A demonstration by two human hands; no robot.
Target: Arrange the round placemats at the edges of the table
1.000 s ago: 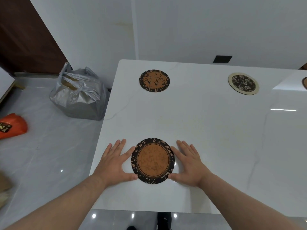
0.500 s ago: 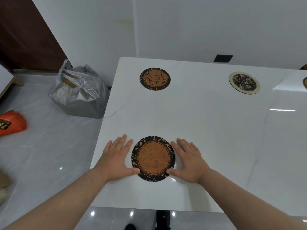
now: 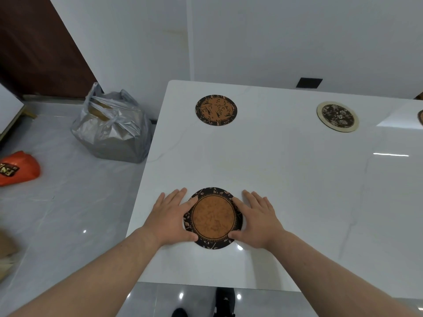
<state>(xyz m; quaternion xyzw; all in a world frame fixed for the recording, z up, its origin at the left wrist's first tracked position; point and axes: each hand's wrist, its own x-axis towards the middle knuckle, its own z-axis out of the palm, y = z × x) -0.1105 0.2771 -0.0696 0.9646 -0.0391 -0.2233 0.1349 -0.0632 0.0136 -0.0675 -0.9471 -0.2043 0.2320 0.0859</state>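
Observation:
A round placemat with a brown centre and a black leaf-pattern border lies flat near the front edge of the white table. My left hand rests flat on the table with its fingers and thumb laid over the mat's left rim. My right hand does the same on the right rim. Both palms press down and neither lifts the mat. A second brown and black mat lies near the far left corner. A beige-rimmed dark floral mat lies near the far edge to the right.
A sliver of another mat shows at the right frame edge. On the floor left of the table stand a grey plastic bag and an orange bag. A white wall runs behind the table.
Both hands have closed in from beside the mat onto its rim, so their fingers now overlap the black border. The mat itself has stayed near the front edge.

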